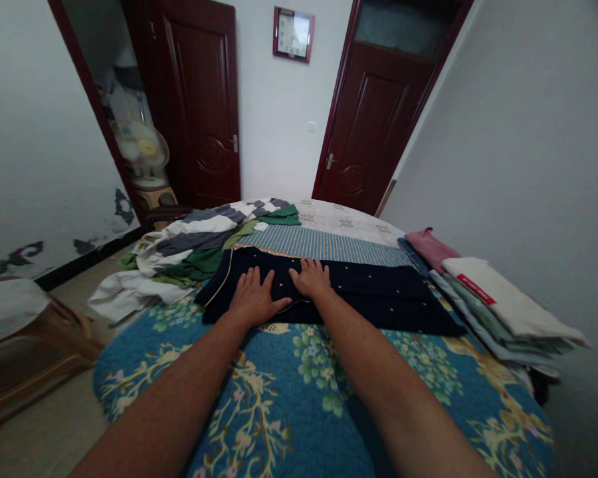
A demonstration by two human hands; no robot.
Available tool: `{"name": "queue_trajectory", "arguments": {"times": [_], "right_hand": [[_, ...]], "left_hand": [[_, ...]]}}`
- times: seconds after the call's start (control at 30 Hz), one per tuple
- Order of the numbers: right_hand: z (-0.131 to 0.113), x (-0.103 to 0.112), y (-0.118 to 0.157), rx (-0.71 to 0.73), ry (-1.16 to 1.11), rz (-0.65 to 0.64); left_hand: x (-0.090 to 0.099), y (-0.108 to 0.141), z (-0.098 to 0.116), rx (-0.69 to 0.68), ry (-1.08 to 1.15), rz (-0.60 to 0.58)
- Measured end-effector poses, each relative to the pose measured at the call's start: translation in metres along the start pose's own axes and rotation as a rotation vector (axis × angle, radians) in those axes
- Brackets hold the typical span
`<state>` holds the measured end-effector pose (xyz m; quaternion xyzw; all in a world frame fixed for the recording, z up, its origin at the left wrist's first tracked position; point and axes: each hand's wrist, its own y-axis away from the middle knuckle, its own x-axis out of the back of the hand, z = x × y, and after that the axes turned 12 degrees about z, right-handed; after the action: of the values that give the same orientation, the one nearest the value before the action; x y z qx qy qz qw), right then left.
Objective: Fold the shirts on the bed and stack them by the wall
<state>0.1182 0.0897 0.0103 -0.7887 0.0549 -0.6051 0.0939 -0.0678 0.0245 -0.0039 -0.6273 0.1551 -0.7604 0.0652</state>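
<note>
A dark navy garment (379, 287) with small light dots lies folded into a long strip across the table. Pale piping edges its left end. My left hand (255, 297) rests flat on the left part of it, fingers spread. Just to the right, my right hand (311, 276) presses on the cloth near its far edge, fingers also apart. Neither hand grips the fabric. Beneath the garment is a blue floral quilted cover (299, 405).
A loose heap of white, grey and green clothes (199, 242) lies at the left. Folded clothes are stacked at the right, topped by a cream garment (508, 299) and a pink one (431, 244). A wooden stool (54, 332) stands at left, a fan (147, 149) beyond the doorway.
</note>
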Motion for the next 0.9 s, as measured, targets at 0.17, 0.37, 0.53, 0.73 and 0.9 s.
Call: {"name": "queue_trajectory", "arguments": {"times": [0.17,0.37,0.53,0.73,0.9], "right_hand": [[0.003,0.003,0.007,0.018,-0.017,-0.002],[0.024,0.014,0.026,0.021,-0.017,-0.045],[0.031,0.016,0.033,0.008,-0.008,-0.017],[0.030,0.014,0.033,0.012,-0.017,-0.009],[0.031,0.015,0.035,0.013,-0.023,0.002]], "left_hand": [[0.002,0.000,0.001,-0.003,-0.009,-0.007],[-0.001,0.000,-0.002,-0.011,-0.001,-0.005],[0.009,0.000,0.003,-0.019,-0.010,0.027],[0.021,-0.020,0.043,-0.249,0.050,0.101],[-0.007,-0.047,0.054,-0.117,0.018,-0.022]]}}
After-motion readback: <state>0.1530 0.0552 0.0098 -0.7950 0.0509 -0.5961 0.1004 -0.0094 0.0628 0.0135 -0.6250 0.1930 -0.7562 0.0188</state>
